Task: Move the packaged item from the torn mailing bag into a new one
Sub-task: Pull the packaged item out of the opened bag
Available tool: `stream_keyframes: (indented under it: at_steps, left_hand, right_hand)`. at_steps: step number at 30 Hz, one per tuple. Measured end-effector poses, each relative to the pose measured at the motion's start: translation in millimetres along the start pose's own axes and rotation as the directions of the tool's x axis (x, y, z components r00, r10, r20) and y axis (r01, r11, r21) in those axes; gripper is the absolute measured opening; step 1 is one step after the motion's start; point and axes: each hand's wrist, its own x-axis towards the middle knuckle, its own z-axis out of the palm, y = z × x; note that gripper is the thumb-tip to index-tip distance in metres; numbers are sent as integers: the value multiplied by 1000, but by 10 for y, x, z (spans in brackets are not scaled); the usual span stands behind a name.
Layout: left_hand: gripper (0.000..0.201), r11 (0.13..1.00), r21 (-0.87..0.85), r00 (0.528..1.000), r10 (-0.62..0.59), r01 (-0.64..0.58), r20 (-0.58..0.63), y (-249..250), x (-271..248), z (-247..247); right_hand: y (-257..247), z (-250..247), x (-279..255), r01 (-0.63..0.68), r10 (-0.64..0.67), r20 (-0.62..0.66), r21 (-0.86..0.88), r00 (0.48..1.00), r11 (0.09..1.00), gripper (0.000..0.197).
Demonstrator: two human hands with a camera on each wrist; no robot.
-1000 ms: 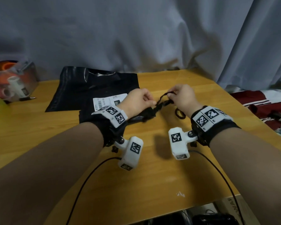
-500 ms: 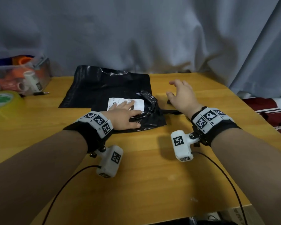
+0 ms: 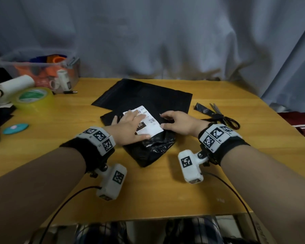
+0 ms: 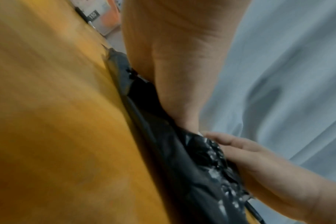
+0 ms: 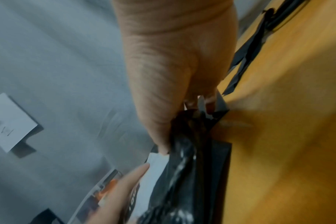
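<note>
The torn black mailing bag (image 3: 151, 150) lies crumpled in the middle of the wooden table (image 3: 218, 182), with a white label (image 3: 151, 126) on top. My left hand (image 3: 130, 127) presses flat on the label, fingers spread. My right hand (image 3: 176, 124) grips the bag's right edge between thumb and curled fingers. The right wrist view shows that hand (image 5: 173, 75) digging into the black plastic (image 5: 192, 166). The left wrist view shows the bag (image 4: 182, 166) under my palm. A flat new black bag (image 3: 148, 95) lies just behind, partly under the torn one. The packaged item is hidden inside.
Scissors (image 3: 224, 117) and a cut black strip (image 3: 202, 109) lie to the right of my right hand. At the far left are a yellow tape roll (image 3: 33, 99), a clear bin (image 3: 42, 73), a white tube (image 3: 14, 85) and a teal disc (image 3: 15, 128).
A second ago both hands pulled a black strip at the bag's end. The left hand then laid flat on the label, and the right hand let go and came back to the bag's right edge.
</note>
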Motion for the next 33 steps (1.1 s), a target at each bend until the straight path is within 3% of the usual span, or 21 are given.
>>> stream_keyframes:
  at_steps: [3, 7, 11, 13, 15, 16, 18, 20, 21, 23, 26, 29, 31, 33]
  left_hand:
    - [86, 993, 98, 991, -76, 65, 114, -54, -46, -1]
    - [86, 984, 171, 979, -81, 49, 186, -170, -53, -213]
    - [84, 974, 220, 966, -14, -45, 260, -385, -39, -467]
    - [77, 982, 189, 969, -31, -16, 243, -434, -17, -512]
    - [61, 998, 30, 980, -55, 50, 192, -375, -20, -498]
    - [55, 996, -54, 987, -60, 69, 151, -301, -38, -471]
    - [76, 989, -124, 994, -68, 78, 80, -151, -44, -389]
    - [101, 997, 41, 997, -69, 68, 41, -18, -27, -298]
    - [100, 991, 121, 998, -61, 61, -5, 21, -11, -253]
    - [77, 991, 120, 993, -51, 64, -108, 75, 26, -215]
    - [51, 990, 84, 984, -97, 110, -149, 114, 36, -246]
    - [77, 991, 17, 986, -130, 132, -102, 59, 20, -229]
    - [98, 990, -33, 989, -137, 136, -46, 37, 6, -189]
    - [105, 989, -8, 988, -149, 149, -28, 42, 13, -138]
  right_hand:
    - [43, -13, -84, -67, 65, 23, 93, 998, 993, 61]
    - [-22, -80, -121, -163, 177, 91, -143, 980, 976, 66]
    - [-32, -121, -17, -246, 293, 108, -314, 950, 917, 60]
    - [-12, -142, 60, -271, 326, 100, -361, 940, 892, 60]
    - [-7, -161, 132, -254, 292, 56, -353, 955, 900, 55]
    - [-21, -160, 151, -235, 253, 14, -320, 967, 918, 50]
    - [-55, -125, 167, -185, 163, -114, -221, 980, 958, 38]
    - [-96, -64, 154, -138, 114, -242, -85, 964, 987, 26]
    - [-121, -30, 140, -123, 117, -274, -5, 955, 992, 21]
    - [-181, 36, 98, -134, 180, -239, 195, 954, 972, 18]
    - [-243, 140, 45, -234, 307, -70, 493, 949, 838, 21]
    - [-264, 241, 34, -244, 318, -16, 604, 948, 758, 5]
    - [-287, 280, 26, -247, 318, 2, 638, 948, 730, 12]
    - [-314, 299, 5, -240, 317, 4, 662, 948, 710, 15]
